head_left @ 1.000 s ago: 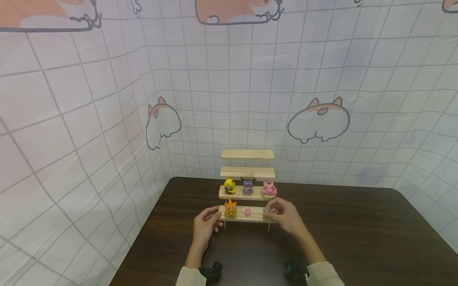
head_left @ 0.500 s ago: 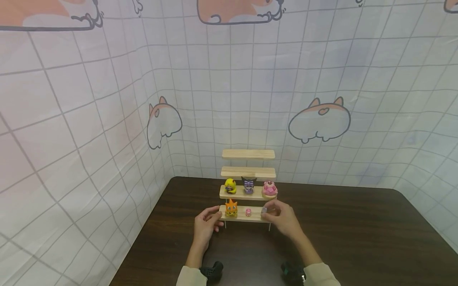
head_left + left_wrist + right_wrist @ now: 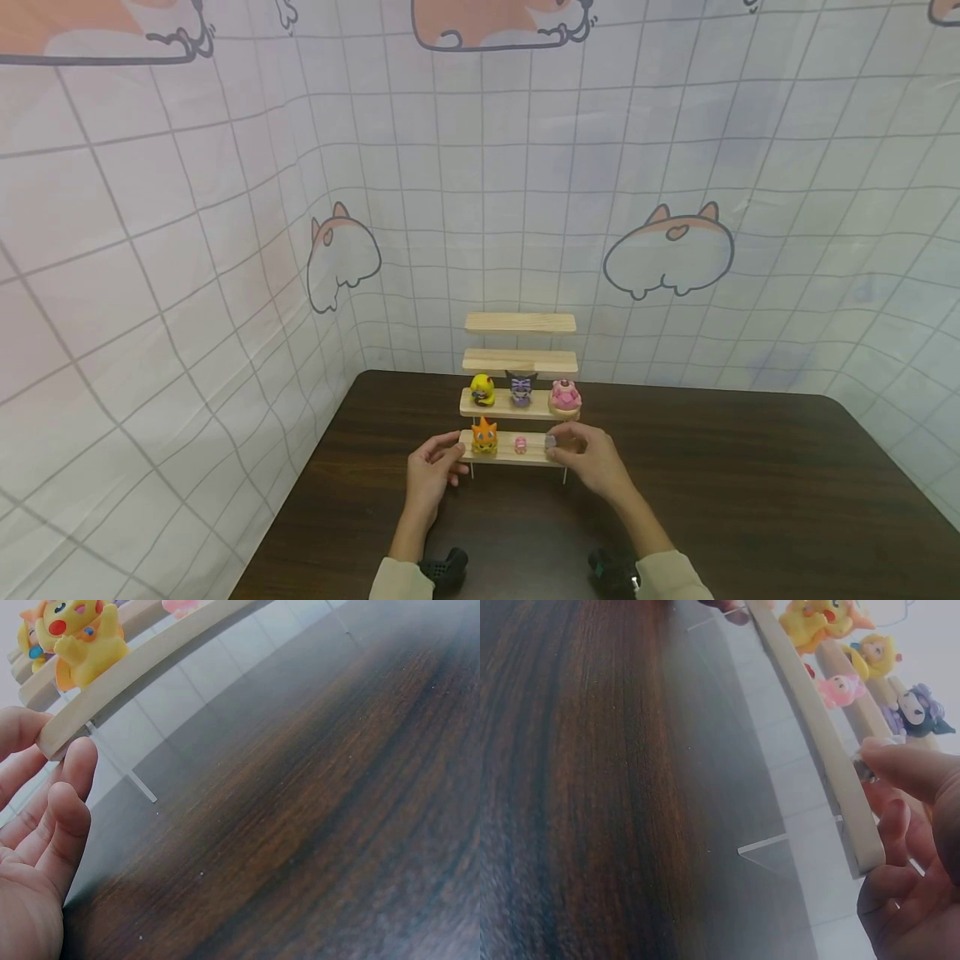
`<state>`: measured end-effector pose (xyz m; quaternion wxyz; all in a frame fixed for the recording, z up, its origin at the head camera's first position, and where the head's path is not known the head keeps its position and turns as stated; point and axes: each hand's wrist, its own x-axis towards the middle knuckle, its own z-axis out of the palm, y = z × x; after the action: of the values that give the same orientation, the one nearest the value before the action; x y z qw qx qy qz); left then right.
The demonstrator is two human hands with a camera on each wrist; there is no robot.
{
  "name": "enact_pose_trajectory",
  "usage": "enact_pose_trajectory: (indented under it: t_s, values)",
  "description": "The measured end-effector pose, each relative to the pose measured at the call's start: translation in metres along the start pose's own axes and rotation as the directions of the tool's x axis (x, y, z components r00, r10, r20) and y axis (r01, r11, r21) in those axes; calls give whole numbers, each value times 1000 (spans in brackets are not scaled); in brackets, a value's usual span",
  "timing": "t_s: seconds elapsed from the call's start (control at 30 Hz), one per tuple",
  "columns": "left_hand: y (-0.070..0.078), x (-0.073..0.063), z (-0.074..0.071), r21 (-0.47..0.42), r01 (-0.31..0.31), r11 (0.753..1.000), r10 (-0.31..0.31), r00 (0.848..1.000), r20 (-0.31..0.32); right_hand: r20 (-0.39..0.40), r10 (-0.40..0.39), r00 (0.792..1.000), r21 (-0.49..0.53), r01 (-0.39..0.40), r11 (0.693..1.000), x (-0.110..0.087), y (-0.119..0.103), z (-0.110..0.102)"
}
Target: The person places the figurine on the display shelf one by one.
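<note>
A tiered wooden display stand (image 3: 501,457) with clear legs stands on the dark table. My left hand (image 3: 429,473) grips the left end of its lowest board, fingertips curled at that end in the left wrist view. Over the right end of the same board, my right hand (image 3: 594,458) pinches a small grey figurine (image 3: 551,441) between thumb and fingers. In the right wrist view the thumb mostly hides this figurine (image 3: 864,769). Along the lowest board sit a yellow figurine with an orange spiky top (image 3: 484,437) and a tiny pink figurine (image 3: 521,445).
One tier up are a yellow-haired figurine (image 3: 482,391), a purple-and-black figurine (image 3: 521,390) and a pink figurine (image 3: 565,398). Two bare boards, the top one (image 3: 520,322) and the one below (image 3: 487,361), rise behind. A grid-patterned cloth (image 3: 517,183) hangs behind the table (image 3: 750,483).
My right hand has shifted slightly left along the lowest board, and the grey figurine in its fingers has turned. The left hand keeps its hold on the board's end.
</note>
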<state>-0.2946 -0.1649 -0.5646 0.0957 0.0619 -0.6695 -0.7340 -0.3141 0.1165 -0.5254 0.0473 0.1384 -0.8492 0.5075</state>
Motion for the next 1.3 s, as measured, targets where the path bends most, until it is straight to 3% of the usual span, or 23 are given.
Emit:
enact_pose_trajectory:
  t_s: [0.63,0.87,1.0,1.13,1.3]
  values:
    - [-1,0,0,18,-4,1000,4,1000,-2,42,-16,999,26,15,1000,1,4,-5]
    - [-2,0,1,17,-5,1000,5,1000,-4,88,-33,996,62,28,998,-1,5,-14]
    - [-2,-3,2,15,-7,1000,7,1000,-4,102,-35,994,27,32,999,-4,4,-24]
    - [-4,-3,3,1,-7,1000,7,1000,-9,159,-57,986,-23,62,998,-7,3,-41]
    - [-3,-2,3,-1,-31,1000,30,998,-50,279,-88,956,-44,105,994,-11,1,-61]
